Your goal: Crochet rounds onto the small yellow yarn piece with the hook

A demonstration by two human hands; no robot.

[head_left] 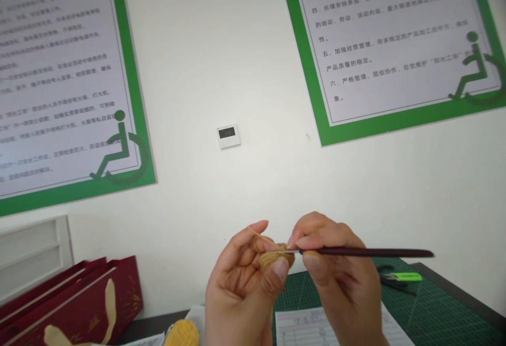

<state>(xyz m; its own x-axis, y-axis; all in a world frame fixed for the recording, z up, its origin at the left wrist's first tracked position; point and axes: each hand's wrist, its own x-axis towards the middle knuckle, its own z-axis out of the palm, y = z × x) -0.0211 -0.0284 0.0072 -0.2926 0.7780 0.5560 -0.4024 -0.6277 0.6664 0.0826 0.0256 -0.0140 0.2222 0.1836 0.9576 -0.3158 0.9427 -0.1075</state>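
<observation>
My left hand [241, 288] is raised in front of me and pinches a small tan crocheted piece [272, 258] between thumb and fingers, with a strand of the yarn looped over the forefinger. My right hand [336, 277] is closed on a dark crochet hook [367, 253], whose metal tip enters the tan piece. The hook's handle points to the right. A ball of yellow yarn [182, 333] lies at the bottom edge, just left of my left wrist.
A green cutting mat [435, 309] covers the dark table, with a printed paper sheet [300, 327] on it and small snips with a green handle [401, 277]. Dark red gift bags [79, 304] stand at the left. Two green-framed posters and a small thermostat [228, 135] hang on the white wall.
</observation>
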